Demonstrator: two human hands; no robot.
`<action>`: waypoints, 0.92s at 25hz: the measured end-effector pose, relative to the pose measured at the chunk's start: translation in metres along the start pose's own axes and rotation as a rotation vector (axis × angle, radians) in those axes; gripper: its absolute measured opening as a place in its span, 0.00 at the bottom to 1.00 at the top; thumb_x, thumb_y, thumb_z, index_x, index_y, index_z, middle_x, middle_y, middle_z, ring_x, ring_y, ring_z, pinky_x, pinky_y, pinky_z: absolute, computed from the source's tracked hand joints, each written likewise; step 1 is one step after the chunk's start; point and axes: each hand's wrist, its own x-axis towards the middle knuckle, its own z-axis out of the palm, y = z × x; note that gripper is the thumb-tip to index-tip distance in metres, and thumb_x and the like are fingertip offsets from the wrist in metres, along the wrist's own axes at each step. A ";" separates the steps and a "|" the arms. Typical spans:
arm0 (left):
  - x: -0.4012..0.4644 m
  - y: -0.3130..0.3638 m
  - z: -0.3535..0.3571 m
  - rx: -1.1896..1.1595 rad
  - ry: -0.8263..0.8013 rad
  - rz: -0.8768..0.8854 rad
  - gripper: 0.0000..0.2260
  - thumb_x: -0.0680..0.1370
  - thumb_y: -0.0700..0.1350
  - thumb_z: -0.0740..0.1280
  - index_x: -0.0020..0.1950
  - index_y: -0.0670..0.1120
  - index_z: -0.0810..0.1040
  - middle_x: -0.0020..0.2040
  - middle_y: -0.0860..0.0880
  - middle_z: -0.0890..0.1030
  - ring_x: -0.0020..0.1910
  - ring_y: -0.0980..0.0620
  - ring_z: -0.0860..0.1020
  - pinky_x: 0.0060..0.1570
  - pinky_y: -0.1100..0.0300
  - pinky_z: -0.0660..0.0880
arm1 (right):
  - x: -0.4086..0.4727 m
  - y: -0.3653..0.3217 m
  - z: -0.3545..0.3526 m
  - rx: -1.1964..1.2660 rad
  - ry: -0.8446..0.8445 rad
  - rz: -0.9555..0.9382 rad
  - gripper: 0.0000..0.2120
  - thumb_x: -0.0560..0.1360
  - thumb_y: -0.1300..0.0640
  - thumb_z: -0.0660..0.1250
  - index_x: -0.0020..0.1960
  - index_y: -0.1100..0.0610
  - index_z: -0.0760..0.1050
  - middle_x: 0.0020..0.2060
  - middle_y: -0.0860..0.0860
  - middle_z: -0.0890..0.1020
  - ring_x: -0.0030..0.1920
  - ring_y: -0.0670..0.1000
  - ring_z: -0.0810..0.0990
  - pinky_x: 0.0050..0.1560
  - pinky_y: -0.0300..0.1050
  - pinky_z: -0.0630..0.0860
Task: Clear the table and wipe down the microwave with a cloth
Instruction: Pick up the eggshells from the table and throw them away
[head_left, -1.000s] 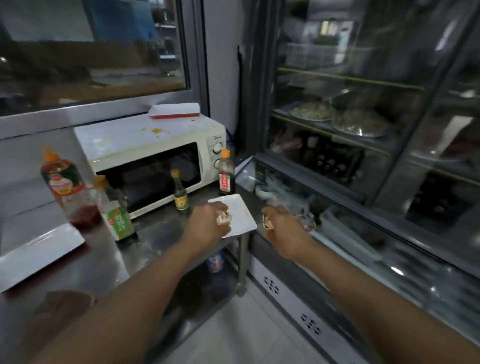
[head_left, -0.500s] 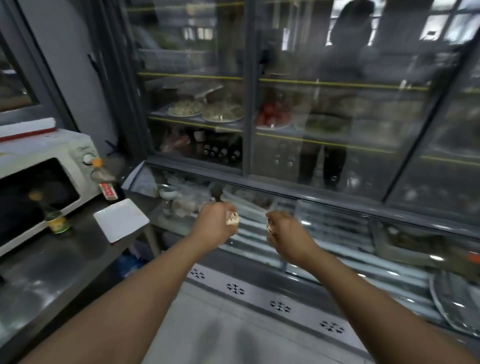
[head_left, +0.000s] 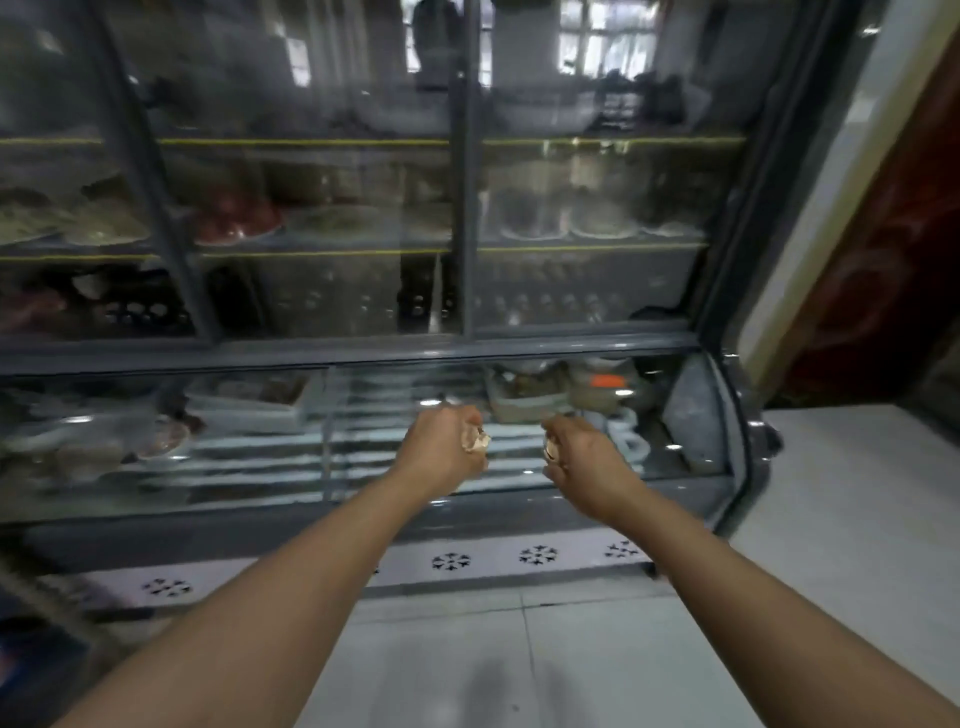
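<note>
1. Progress: judged from this view, I am in the clearing stage of the task. Each of my hands carries a small piece of rubbish, so disposal is in hand but not finished. Neither the table nor the microwave is in view, and no cloth is visible, so the wipe-down appears not yet begun.

2. Left hand (head_left: 445, 448): clenched in a fist around a small pale crumpled scrap (head_left: 476, 441), which shows at the thumb side. I cannot tell what the scrap is made of; it could be paper or shell.

3. Right hand (head_left: 576, 457): fingers curled closed around a second small pale scrap (head_left: 549, 451), of which only an edge shows at the left side of the fist.

4. Position: both hands are held out in front of me, side by side and apart, not touching each other or any surface. They sit before the lower glass of a display fridge (head_left: 467, 358) that fills the far side of the scene.

5. Surroundings: pale tiled floor (head_left: 545, 665) lies near me and runs off to the right. No bin is visible, so where the scraps should go cannot be confirmed.

6. Remaining: dispose of both scraps, finish clearing the table, fetch a cloth, wipe the microwave.
</note>
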 end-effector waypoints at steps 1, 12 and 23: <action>0.002 0.025 0.019 0.001 -0.032 0.044 0.20 0.70 0.42 0.74 0.62 0.47 0.77 0.56 0.48 0.80 0.51 0.50 0.78 0.47 0.64 0.71 | -0.015 0.025 -0.014 -0.003 0.026 0.046 0.17 0.74 0.62 0.65 0.62 0.59 0.69 0.57 0.58 0.73 0.55 0.60 0.76 0.52 0.48 0.73; 0.033 0.251 0.203 0.043 -0.327 0.428 0.18 0.68 0.43 0.73 0.57 0.51 0.80 0.52 0.49 0.82 0.51 0.50 0.79 0.49 0.63 0.74 | -0.147 0.238 -0.127 -0.057 0.215 0.550 0.20 0.74 0.61 0.66 0.65 0.59 0.68 0.60 0.58 0.72 0.56 0.60 0.76 0.55 0.50 0.74; 0.151 0.436 0.356 0.025 -0.488 0.580 0.19 0.71 0.43 0.73 0.61 0.50 0.77 0.54 0.49 0.79 0.51 0.50 0.77 0.46 0.64 0.73 | -0.135 0.437 -0.236 -0.061 0.265 0.760 0.23 0.76 0.59 0.65 0.70 0.57 0.64 0.64 0.56 0.71 0.59 0.59 0.75 0.58 0.51 0.74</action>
